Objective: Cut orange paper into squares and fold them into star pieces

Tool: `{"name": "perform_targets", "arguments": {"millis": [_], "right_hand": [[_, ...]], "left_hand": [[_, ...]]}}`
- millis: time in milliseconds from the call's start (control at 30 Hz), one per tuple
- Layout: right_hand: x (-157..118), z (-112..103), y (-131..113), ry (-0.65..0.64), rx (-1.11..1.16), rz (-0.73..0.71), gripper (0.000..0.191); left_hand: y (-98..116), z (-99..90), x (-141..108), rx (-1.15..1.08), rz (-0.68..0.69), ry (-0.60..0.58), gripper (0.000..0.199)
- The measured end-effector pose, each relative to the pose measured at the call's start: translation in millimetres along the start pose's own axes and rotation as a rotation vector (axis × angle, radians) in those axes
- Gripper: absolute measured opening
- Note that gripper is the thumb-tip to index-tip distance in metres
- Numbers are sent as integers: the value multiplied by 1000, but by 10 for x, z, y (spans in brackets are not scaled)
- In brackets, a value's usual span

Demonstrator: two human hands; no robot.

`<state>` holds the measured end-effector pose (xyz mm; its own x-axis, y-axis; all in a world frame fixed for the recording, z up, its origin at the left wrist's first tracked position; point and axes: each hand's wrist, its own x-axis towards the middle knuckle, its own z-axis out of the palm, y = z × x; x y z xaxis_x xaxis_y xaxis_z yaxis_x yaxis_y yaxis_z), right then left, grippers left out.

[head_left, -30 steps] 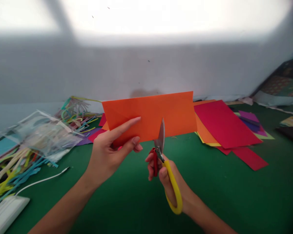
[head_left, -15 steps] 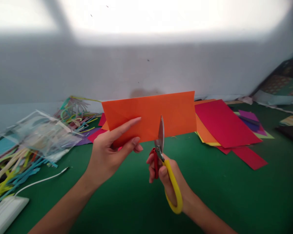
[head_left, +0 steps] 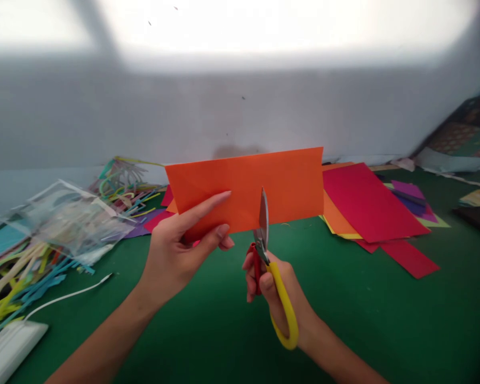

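Note:
A rectangular sheet of orange paper (head_left: pixel 292 181) is held up above the green table, tilted slightly upward to the right. My left hand (head_left: pixel 184 240) pinches its lower left part between thumb and fingers, with the index finger stretched across the front. My right hand (head_left: pixel 282 293) is closed around scissors (head_left: pixel 288 314) with one yellow and one red handle. The scissor blades point upward and straddle the paper's lower edge, one blade in front of the sheet. The other blade is mostly hidden behind it.
Red, orange and yellow paper sheets (head_left: pixel 372 202) lie on the green table (head_left: pixel 368 320) at right, with purple pieces beyond. At left are a clear plastic bag (head_left: pixel 80 213), coloured paper strips (head_left: pixel 28 288), and a white box (head_left: pixel 14 349) with a cable. A wall stands behind.
The right end of the orange paper has shifted slightly up and right. The scissors and both hands have stayed nearly in place.

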<state>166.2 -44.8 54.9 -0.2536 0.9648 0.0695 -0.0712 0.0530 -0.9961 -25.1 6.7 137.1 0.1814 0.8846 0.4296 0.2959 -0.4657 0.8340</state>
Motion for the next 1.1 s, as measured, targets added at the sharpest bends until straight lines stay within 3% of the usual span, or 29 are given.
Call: {"name": "perform_targets", "arguments": {"millis": [1100], "right_hand": [[-6,-43,-14,31,-60,5,63]], "left_hand": [[34,-9,16,10,1,-4,51]]}}
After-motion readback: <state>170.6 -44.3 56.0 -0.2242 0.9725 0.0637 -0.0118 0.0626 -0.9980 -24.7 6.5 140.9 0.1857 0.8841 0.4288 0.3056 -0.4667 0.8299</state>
